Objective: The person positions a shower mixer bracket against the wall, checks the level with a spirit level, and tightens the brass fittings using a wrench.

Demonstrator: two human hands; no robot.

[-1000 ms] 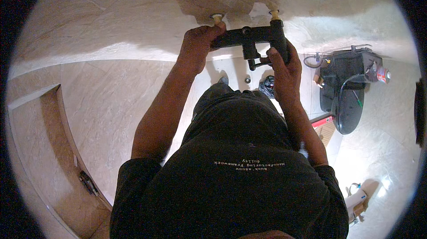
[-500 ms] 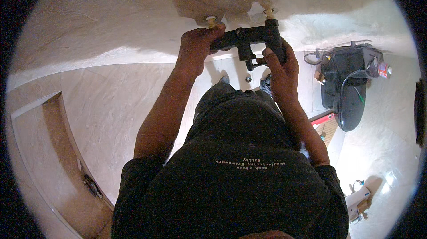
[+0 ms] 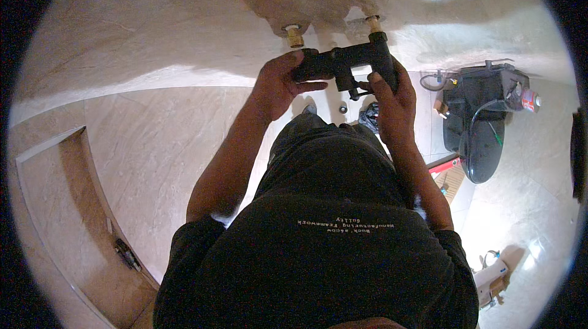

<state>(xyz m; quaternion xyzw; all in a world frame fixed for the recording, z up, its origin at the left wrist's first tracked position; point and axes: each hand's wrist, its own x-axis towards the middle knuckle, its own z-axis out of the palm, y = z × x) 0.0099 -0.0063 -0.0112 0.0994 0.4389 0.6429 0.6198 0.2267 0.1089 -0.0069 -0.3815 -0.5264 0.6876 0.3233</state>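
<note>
A black wall-mount mixer tap [image 3: 355,55] is held level between my hands, close to the marble-patterned wall. My left hand [image 3: 274,89] is closed round its left end, thumb on top and a finger stretched out beneath. The right end sits in the grip of my right hand [image 3: 395,105], thumb across the front. Two brass pipe fittings stick out of the wall. The left fitting [image 3: 295,36] is bare and apart from the tap. Against the right fitting [image 3: 373,23] lies the tap's collar; whether it is threaded on I cannot tell.
A black toilet [image 3: 474,112] stands at the right, with a hose, a can [image 3: 529,100] and small items on it. Beyond it is a white box-like object [image 3: 492,277]. A recessed wall niche [image 3: 79,206] at the left holds a dark tool [image 3: 127,254]. A dark plastic bag [image 3: 369,118] lies by my feet.
The tap's left end has come away from the wall toward me, uncovering more of the left brass fitting. My left hand moved with it, and the right end shifted slightly the same way.
</note>
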